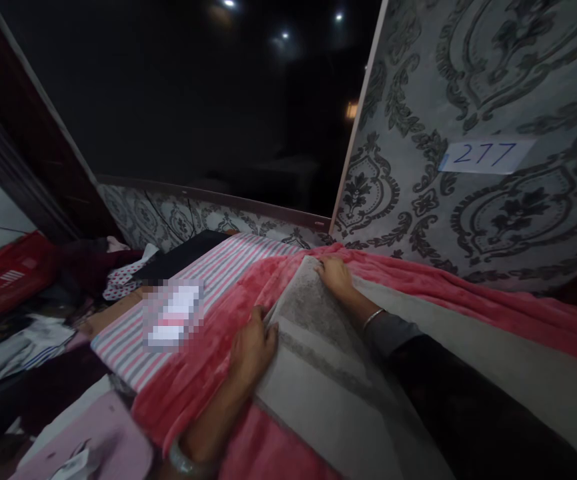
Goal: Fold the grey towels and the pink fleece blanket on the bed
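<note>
Head camera: the left hand (252, 347) and right hand (335, 275) each pinch an edge of the soft, two-tone grey fabric (308, 380), which spreads between and below them. Should either grip loosen, this limp cloth could slip or crease, since the plush, coral-red blanket (198, 360) under it lies rumpled. Beyond the left hand stretches a flat, pink-grey-white striped cloth (228, 260).

Matt cloth blanket (313, 380), glossy screen (193, 100)

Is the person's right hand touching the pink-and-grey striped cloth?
No, the right hand is at the far corner of the grey, dark-banded fabric.
</note>
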`<state>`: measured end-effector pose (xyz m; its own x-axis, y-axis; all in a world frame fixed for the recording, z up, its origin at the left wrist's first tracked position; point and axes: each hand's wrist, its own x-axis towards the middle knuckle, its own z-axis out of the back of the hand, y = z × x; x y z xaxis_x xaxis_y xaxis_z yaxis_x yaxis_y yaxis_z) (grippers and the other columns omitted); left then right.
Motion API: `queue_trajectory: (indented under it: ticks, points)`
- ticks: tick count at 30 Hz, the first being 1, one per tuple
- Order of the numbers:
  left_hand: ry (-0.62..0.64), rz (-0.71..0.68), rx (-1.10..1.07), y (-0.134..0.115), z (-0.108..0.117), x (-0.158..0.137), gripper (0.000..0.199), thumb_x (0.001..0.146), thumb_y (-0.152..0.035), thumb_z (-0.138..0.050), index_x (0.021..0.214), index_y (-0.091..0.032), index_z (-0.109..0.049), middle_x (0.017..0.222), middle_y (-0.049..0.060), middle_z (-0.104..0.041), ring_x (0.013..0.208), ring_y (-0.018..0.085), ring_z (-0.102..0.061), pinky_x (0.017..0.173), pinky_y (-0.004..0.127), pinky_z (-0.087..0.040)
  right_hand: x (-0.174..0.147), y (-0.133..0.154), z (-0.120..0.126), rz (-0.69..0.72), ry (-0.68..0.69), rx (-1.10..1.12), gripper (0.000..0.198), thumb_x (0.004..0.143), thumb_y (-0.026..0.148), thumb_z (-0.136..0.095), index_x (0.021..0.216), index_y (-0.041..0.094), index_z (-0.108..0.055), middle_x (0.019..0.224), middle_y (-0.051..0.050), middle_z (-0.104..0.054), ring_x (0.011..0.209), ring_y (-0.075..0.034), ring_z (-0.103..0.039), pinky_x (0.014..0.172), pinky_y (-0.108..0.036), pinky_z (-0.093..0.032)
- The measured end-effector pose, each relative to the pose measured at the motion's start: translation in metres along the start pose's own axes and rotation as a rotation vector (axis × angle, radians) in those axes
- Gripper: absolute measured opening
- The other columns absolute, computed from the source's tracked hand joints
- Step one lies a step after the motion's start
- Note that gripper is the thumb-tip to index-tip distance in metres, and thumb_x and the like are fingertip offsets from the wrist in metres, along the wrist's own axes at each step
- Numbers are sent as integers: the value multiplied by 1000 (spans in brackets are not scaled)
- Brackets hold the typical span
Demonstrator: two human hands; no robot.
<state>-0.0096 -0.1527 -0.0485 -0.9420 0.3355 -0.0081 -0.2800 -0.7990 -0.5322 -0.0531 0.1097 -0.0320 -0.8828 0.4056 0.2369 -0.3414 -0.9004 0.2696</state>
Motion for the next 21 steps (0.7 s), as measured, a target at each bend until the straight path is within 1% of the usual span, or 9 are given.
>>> queue_trajectory:
  ticks: [2,5,9,12,16,18,20,21]
  points:
    - [7,6,3,0,0,0,35,93,-37,-49,126,-25,-49,105,11,-73,98,30,-70,78,37,-47,8,-4,2,10,-14,4,32,99,22,-47,122,14,-68,126,-17,-64,121,-30,-54,101,-38,-41]
    - [15,9,12,1,-2,0,34,94,-37,-48,126,-27,-49,106,12,-73,96,29,-70,77,37,-46,19,-11,2,2,-39,8,34,102,23,-41,122,15,-66,127,-16,-63,122,-29,-53,101,-36,-40]
    - [3,-4,12,3,-3,1,32,94,-37,-48,125,-28,-49,106,11,-73,93,29,-70,76,37,-47,23,-19,-13,8,14,29,28,100,23,-47,119,18,-67,122,-12,-66,115,-25,-59,94,-30,-44]
    - [-2,-5,5,3,-1,1,30,94,-35,-47,123,-28,-50,105,10,-73,95,29,-70,77,37,-47,24,-23,-19,26,35,50,27,100,22,-47,119,17,-66,124,-12,-66,116,-23,-59,93,-29,-44]
    - [6,17,10,0,3,1,28,94,-32,-44,121,-27,-52,100,10,-74,95,29,-70,77,37,-47,19,-22,-5,63,52,61,30,100,20,-45,121,14,-66,123,-13,-67,116,-22,-59,97,-30,-44]
    - [0,12,-7,0,4,0,28,94,-32,-44,121,-27,-53,99,10,-74,94,28,-70,76,37,-47,5,-19,4,83,27,48,36,100,24,-47,132,14,-61,134,-15,-61,126,-25,-53,105,-35,-39]
    - [-10,1,-20,0,4,1,29,94,-32,-44,120,-27,-52,98,9,-74,94,28,-70,76,36,-47,-17,-14,6,165,-9,14,50,100,34,-50,147,17,-48,153,-16,-44,141,-29,-36,115,-44,-29]
    - [-13,-2,-15,0,4,1,28,93,-32,-44,120,-26,-52,98,9,-74,94,29,-70,76,36,-47,-29,-13,4,224,-1,-9,58,100,40,-50,153,19,-41,160,-15,-33,147,-31,-28,118,-48,-24]
